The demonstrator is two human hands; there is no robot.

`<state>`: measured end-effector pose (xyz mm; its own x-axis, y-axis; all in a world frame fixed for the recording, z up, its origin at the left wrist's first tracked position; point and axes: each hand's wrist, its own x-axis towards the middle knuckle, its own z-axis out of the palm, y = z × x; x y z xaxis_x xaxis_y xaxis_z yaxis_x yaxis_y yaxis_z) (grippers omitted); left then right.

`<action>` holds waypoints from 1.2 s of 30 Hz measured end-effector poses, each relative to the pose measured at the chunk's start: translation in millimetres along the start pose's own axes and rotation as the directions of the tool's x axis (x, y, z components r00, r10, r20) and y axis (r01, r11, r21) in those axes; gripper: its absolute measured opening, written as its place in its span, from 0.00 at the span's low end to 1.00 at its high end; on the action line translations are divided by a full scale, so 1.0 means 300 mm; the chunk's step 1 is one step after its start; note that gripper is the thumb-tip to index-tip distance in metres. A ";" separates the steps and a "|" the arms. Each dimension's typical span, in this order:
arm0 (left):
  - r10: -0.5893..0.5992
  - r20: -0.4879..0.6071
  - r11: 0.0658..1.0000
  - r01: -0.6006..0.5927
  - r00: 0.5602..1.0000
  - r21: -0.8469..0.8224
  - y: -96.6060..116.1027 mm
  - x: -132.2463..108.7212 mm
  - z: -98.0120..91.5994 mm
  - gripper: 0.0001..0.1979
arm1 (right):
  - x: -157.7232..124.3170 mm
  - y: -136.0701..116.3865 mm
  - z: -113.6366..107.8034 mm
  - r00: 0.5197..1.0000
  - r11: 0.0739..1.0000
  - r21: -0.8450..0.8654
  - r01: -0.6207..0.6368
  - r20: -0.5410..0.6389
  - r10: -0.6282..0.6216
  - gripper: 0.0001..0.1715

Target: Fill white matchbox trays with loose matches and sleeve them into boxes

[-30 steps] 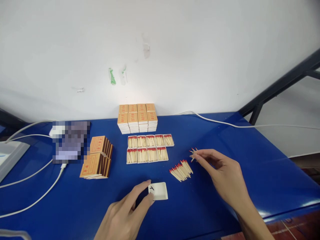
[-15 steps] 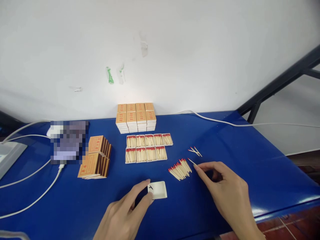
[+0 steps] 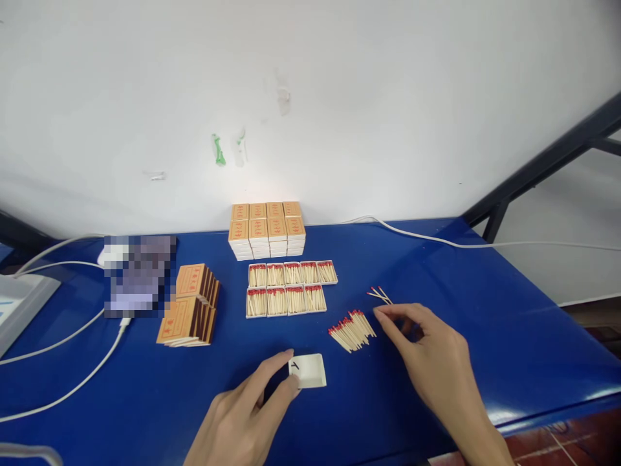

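Observation:
My left hand [image 3: 247,408] pinches an empty white matchbox tray [image 3: 313,371] by its left end, thumb in front and finger behind; a dark mark shows inside the tray. To the right of it, a slanted row of red-headed matches [image 3: 352,331] lies on the blue table. My right hand [image 3: 429,356] is just right of that row, thumb and forefinger tips together; whether a match is between them is hidden. A few loose matches [image 3: 380,295] lie crossed just beyond its fingers, partly covered.
Match-filled trays [image 3: 286,301] stand in two rows at the middle. Behind them, closed matchboxes [image 3: 266,230] are stacked against the wall. Orange matchbox sleeves [image 3: 187,314] sit at left, near a pixelated device [image 3: 138,275] with white cables [image 3: 109,362]. Another cable [image 3: 436,241] crosses the back right.
The match seen at my right fingertips half a second ago no longer shows there. My right hand has shifted slightly up and left, covering part of the loose matches. The left hand keeps the tray.

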<state>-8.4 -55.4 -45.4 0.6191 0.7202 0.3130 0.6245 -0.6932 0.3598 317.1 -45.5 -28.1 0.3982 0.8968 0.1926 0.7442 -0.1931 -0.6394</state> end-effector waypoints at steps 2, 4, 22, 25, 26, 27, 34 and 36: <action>0.004 -0.003 1.000 -0.004 1.000 0.001 -0.003 -0.001 0.004 0.27 | 0.024 0.009 0.005 0.995 0.997 -0.052 0.054 -0.086 -0.059 0.31; 0.023 -0.016 1.000 -0.023 1.000 0.002 -0.006 -0.002 0.007 0.27 | 0.050 0.018 0.013 0.985 0.988 -0.095 0.120 -0.114 -0.131 0.32; 0.012 0.005 1.000 -0.012 1.000 -0.011 -0.001 0.005 -0.007 0.20 | 0.075 0.042 0.038 0.996 0.986 -0.166 0.007 -0.088 -0.022 0.39; 0.012 0.018 1.000 -0.012 1.000 0.003 0.002 0.006 -0.013 0.20 | 0.074 0.044 0.031 0.999 0.995 -0.098 0.020 -0.023 -0.023 0.38; 0.013 0.018 1.000 -0.013 1.000 0.007 0.003 0.007 -0.015 0.20 | 0.069 0.042 0.029 1.000 0.997 -0.079 0.025 -0.007 -0.026 0.38; 0.015 0.017 1.000 -0.015 1.000 0.011 0.004 0.007 -0.017 0.19 | 0.062 0.038 0.027 1.000 0.998 -0.063 0.028 0.003 -0.028 0.38; 0.038 0.007 0.999 -0.038 0.999 0.022 -0.007 0.003 0.003 0.21 | -0.013 -0.002 0.027 0.999 1.000 -0.019 0.017 0.031 -0.017 0.33; 0.056 -0.028 0.997 -0.054 0.998 0.053 -0.011 0.008 0.009 0.22 | -0.026 -0.014 0.023 0.999 1.000 -0.005 0.013 0.041 -0.013 0.31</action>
<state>-7.8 -51.5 -48.2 0.6393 0.6808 0.3576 0.6144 -0.7318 0.2950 307.0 -48.8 -32.0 0.3662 0.9148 0.1702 0.7521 -0.1833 -0.6331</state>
